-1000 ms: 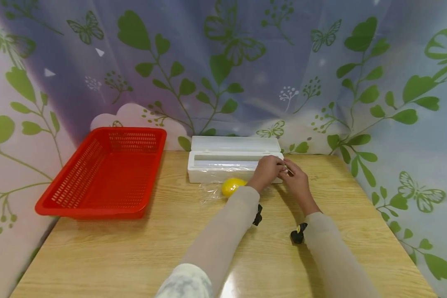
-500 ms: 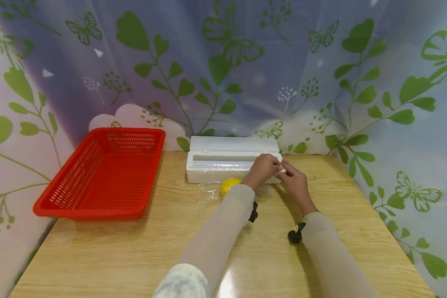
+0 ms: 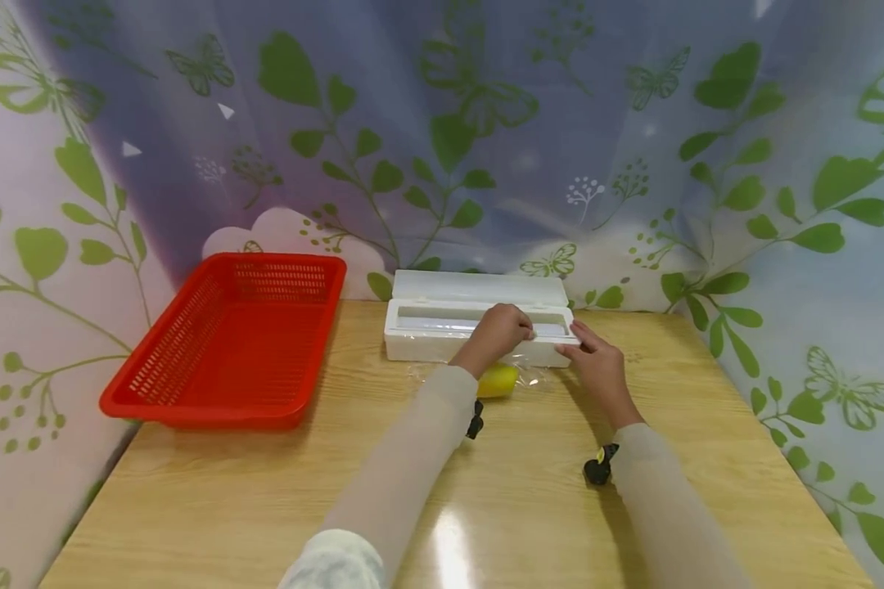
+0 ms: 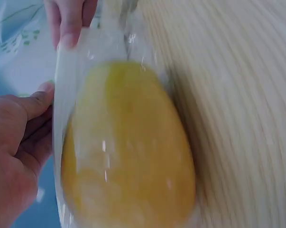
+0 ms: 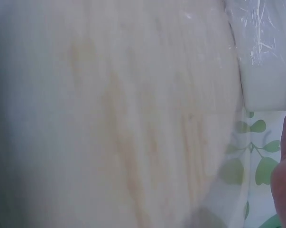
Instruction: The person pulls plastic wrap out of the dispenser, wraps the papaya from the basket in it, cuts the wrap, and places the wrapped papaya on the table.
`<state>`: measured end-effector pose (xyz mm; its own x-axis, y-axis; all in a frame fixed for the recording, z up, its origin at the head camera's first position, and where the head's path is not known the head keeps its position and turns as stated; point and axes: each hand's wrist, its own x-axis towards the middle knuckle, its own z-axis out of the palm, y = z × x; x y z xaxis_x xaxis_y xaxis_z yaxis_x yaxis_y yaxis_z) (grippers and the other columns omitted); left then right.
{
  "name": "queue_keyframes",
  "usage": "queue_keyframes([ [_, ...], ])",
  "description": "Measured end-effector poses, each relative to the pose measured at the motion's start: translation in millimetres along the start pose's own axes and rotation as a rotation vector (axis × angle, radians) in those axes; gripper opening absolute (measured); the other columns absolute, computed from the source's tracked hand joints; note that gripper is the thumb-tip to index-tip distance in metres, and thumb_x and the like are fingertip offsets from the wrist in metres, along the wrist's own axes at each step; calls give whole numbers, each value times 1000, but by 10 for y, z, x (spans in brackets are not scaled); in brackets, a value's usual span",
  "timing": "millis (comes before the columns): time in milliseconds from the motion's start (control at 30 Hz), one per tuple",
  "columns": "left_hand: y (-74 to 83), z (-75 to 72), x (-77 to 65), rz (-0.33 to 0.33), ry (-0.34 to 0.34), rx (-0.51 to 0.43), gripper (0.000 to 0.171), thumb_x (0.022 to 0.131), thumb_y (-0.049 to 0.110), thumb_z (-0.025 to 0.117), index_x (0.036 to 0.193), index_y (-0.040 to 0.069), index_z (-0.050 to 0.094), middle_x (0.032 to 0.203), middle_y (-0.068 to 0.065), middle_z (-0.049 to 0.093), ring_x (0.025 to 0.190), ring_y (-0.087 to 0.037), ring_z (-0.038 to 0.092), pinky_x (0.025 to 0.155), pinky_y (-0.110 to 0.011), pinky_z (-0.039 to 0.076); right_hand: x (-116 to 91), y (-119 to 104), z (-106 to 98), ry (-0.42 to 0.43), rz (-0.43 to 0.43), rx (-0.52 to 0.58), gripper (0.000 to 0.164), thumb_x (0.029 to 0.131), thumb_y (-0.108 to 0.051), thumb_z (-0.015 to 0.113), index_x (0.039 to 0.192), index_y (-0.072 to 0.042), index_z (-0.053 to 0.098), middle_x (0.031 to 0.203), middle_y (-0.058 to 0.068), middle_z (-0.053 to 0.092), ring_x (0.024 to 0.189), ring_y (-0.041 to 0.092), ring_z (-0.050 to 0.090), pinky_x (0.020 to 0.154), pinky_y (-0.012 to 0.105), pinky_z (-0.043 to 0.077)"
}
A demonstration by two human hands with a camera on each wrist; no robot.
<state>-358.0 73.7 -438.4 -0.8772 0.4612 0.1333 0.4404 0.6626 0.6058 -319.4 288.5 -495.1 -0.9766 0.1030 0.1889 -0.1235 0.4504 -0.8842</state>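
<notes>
A white cling film dispenser box (image 3: 420, 349) stands at the back of the table, its lid (image 3: 479, 286) raised and a pale roll (image 3: 435, 325) inside. Clear film (image 4: 133, 42) hangs from its front over a smooth yellow fruit (image 3: 498, 380), mango-like in shape. My left hand (image 3: 495, 331) pinches a small white slide cutter on the box's front rim; the fingers largely hide it. In the left wrist view, that hand's thumb and curled fingers meet at the box edge. My right hand (image 3: 598, 368) grips the box's right end, thumb in front and fingers on top.
A red perforated plastic basket (image 3: 224, 413) stands on the left of the wooden table (image 3: 530, 515). Behind the box hangs a patterned curtain (image 3: 412, 106) with leaves and butterflies. Both wrists carry small black cameras (image 3: 598, 466).
My left hand has slid leftward along the box's front rim, away from my right hand. My right hand has stayed at the right end. The head view has shifted slightly.
</notes>
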Motion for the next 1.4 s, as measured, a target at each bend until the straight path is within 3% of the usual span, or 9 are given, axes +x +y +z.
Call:
queue_keyframes([
  [200, -325, -314, -277, -57, 20, -12, 16, 98, 18, 66, 105, 11, 80, 110, -1, 75, 103, -17, 67, 90, -30, 55, 17, 25, -29, -2, 32, -11, 68, 88, -41, 76, 146, -15, 52, 156, -2, 45, 142, 19, 44, 92, 6, 45],
  [400, -698, -652, -572, -93, 85, 58, 16, 97, 18, 68, 104, 11, 80, 108, -3, 76, 101, -18, 68, 90, -33, 55, 29, 38, -76, -22, 25, -34, 69, 89, -42, 74, 148, -15, 50, 157, 0, 43, 144, 21, 42, 88, 3, 44],
  [667, -1007, -884, -826, -85, 144, 137, 12, 94, 13, 70, 92, 8, 80, 96, -6, 75, 87, -18, 64, 85, -33, 54, 4, 7, -116, -41, 30, -38, 67, 91, -40, 73, 148, -12, 49, 157, 4, 42, 145, 24, 40, 90, 3, 43],
  [900, -1139, -1109, -1050, -154, 216, 158, 13, 93, 5, 68, 86, 7, 79, 83, -5, 69, 77, -20, 56, 73, -32, 50, 25, -5, -88, -42, 4, -45, 68, 91, -41, 73, 147, -12, 49, 157, 4, 42, 145, 24, 40, 89, 2, 43],
  [1133, -1155, -1162, -1111, -69, 269, 236, 12, 89, 2, 71, 80, 6, 79, 76, -4, 70, 76, -21, 59, 74, -32, 52, 53, -11, -128, -48, 39, -53, 69, 90, -44, 72, 148, -14, 49, 158, 2, 41, 146, 22, 37, 93, 3, 41],
  [1400, -1144, -1156, -1152, -98, 269, 227, 19, 85, -5, 64, 76, 5, 77, 74, -4, 68, 74, -19, 55, 70, -29, 48, 55, -11, -92, -53, 1, -86, 64, 93, -37, 72, 147, -10, 50, 157, 5, 42, 143, 26, 42, 91, 3, 42],
])
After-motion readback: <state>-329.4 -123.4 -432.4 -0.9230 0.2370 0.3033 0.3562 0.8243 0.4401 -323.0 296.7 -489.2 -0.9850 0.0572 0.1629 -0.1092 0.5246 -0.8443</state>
